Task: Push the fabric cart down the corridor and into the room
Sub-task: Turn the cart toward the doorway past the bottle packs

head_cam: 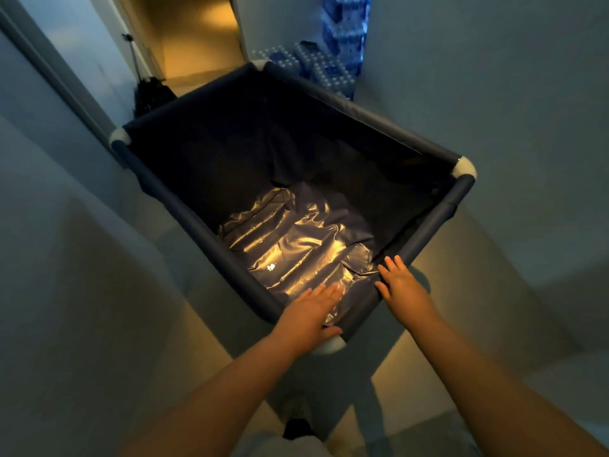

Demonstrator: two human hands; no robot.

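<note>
The fabric cart (359, 112) is a dark blue cloth bin on a tube frame with white corner joints, filling the middle of the head view. Its bottom holds only crumpled shiny lining. My left hand (308, 313) lies flat over the near corner, fingers spread across the rim beside the white joint. My right hand (400, 286) rests on the near right rail with fingers extended forward. Neither hand is curled around the tube. The cart's wheels are hidden under it.
Narrow corridor with pale walls close on both sides. Stacked packs of water bottles (329, 65) stand ahead to the right of the cart. A dark bag (150, 95) sits on the floor ahead left, by a door frame. A warmly lit opening (197, 37) lies straight ahead.
</note>
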